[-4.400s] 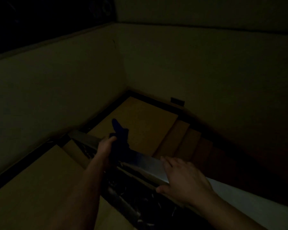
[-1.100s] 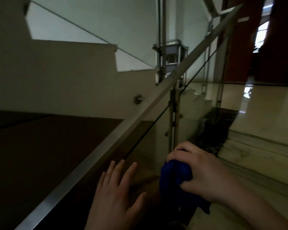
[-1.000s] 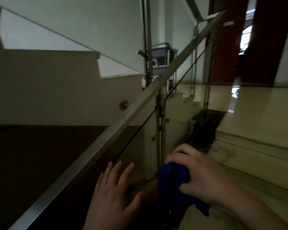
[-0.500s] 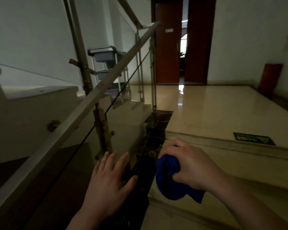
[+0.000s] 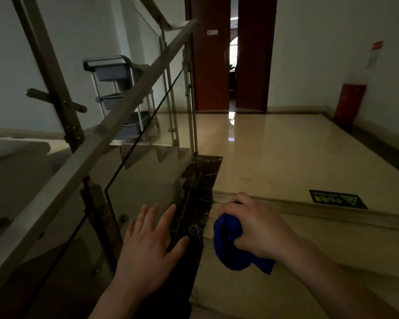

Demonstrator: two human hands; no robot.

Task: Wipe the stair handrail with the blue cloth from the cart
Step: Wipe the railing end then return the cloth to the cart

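Observation:
A flat metal stair handrail (image 5: 115,128) climbs from lower left to upper middle above glass panels. My right hand (image 5: 260,227) is closed around a bunched blue cloth (image 5: 230,247), low in the middle, to the right of the rail and away from it. My left hand (image 5: 149,247) is held flat with fingers spread, below the rail, in front of the glass, holding nothing. A grey cart (image 5: 122,97) with tiered bins stands on the landing behind the glass.
The top steps (image 5: 309,249) lead up to a glossy beige landing (image 5: 274,155). Dark red double doors (image 5: 230,54), slightly ajar, stand at the far end. A green floor sign (image 5: 336,199) lies near the landing's edge, a red box (image 5: 349,102) against the right wall.
The view has swung from the dark lower stairs up to the lit landing. The cloth was in my left hand on the rail; now my right hand holds it, off the rail.

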